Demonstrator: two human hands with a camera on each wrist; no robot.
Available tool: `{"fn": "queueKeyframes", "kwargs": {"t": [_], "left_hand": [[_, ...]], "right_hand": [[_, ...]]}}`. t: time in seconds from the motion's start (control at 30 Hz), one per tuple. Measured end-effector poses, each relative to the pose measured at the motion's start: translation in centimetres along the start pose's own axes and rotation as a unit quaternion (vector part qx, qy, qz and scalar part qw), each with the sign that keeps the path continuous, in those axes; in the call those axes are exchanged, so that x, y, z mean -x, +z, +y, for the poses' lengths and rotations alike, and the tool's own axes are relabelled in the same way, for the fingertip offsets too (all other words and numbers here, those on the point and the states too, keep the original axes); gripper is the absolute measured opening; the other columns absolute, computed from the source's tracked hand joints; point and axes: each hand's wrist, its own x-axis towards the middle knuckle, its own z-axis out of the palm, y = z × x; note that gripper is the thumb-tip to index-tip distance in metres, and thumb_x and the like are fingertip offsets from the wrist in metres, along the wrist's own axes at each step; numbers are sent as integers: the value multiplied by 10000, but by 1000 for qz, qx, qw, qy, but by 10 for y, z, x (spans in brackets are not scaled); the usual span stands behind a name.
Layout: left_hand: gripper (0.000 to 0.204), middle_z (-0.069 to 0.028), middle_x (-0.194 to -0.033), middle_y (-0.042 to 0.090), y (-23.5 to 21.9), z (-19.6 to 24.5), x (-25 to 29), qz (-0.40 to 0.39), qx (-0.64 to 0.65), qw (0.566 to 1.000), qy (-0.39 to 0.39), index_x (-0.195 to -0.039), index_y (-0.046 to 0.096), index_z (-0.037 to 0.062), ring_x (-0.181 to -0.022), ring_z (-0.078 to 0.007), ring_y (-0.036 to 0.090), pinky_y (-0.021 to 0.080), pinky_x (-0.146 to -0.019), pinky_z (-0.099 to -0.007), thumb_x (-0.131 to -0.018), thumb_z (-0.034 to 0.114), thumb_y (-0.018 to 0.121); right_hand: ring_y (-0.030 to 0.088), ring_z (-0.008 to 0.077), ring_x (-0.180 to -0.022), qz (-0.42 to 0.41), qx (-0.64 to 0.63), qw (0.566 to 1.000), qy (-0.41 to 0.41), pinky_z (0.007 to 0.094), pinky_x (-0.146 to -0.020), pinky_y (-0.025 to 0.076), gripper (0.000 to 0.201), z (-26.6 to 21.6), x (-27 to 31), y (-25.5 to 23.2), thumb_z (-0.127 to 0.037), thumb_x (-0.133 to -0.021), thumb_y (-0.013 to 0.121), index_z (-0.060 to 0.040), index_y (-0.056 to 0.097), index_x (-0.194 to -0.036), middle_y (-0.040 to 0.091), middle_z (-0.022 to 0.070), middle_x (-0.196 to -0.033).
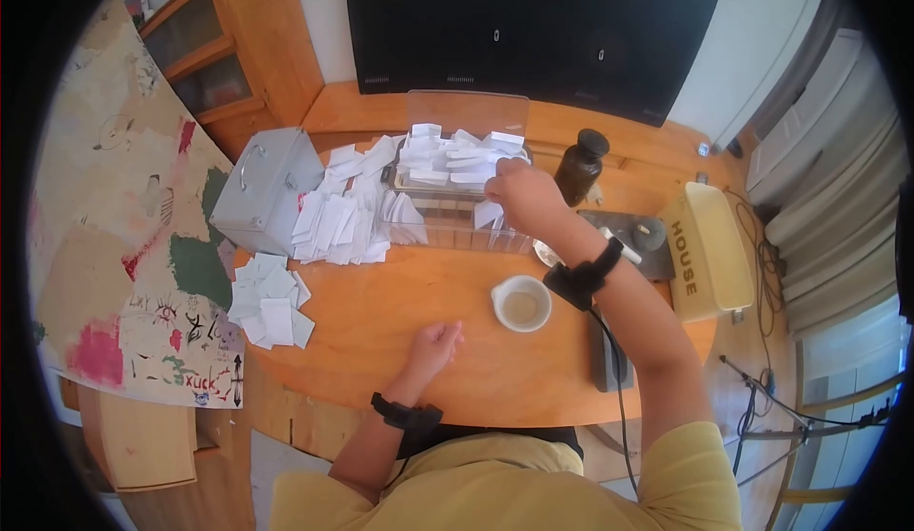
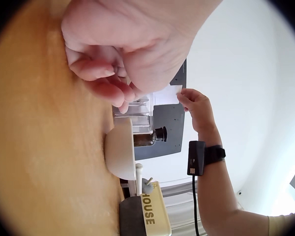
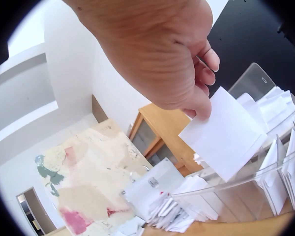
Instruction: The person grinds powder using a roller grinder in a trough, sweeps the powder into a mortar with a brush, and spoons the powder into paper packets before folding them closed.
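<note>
My right hand [image 1: 526, 193] is raised over the right part of a clear plastic organizer [image 1: 433, 234]. In the right wrist view its thumb and fingers pinch a flat white paper packet [image 3: 223, 135] by one corner, and the packet hangs tilted over the organizer's divided front. White packets [image 1: 457, 160] crowd the organizer's back section, and more stand between the front dividers. My left hand [image 1: 433, 352] rests at the table with fingers loosely curled, holding nothing. A white spouted bowl [image 1: 519, 327] stands to its right.
Loose packets [image 1: 338, 222] and a smaller pile [image 1: 271, 298] lie left, beside a silver metal case [image 1: 271, 188]. At right stand a dark bottle [image 1: 581, 174], a dark tray [image 1: 609, 222] bearing a round grey object, a yellow HOUSE bin [image 1: 705, 245] and a dark grey block [image 1: 609, 355].
</note>
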Motion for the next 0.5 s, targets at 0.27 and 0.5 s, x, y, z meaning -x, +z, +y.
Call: {"fn": "queueKeyframes", "kwargs": {"t": [0.27, 0.5], "left_hand": [[249, -6, -766, 610, 15, 117, 9, 188, -221, 874, 389, -1062, 606, 16, -605, -46, 514, 384, -522, -196, -842, 92, 695], [243, -79, -877, 671, 29, 100, 19, 74, -148, 950, 264, -1071, 597, 3, -700, -98, 613, 465, -585, -232, -838, 36, 660]], "right_hand": [[580, 312, -846, 30, -145, 988, -35, 398, -685, 486, 43, -38, 71, -20, -23, -755, 638, -56, 622, -779, 562, 106, -862], [541, 348, -955, 141, -153, 977, 41, 423, -830, 445, 487, -62, 128, -3, -169, -710, 748, 1, 555, -1123, 560, 164, -1019]]}}
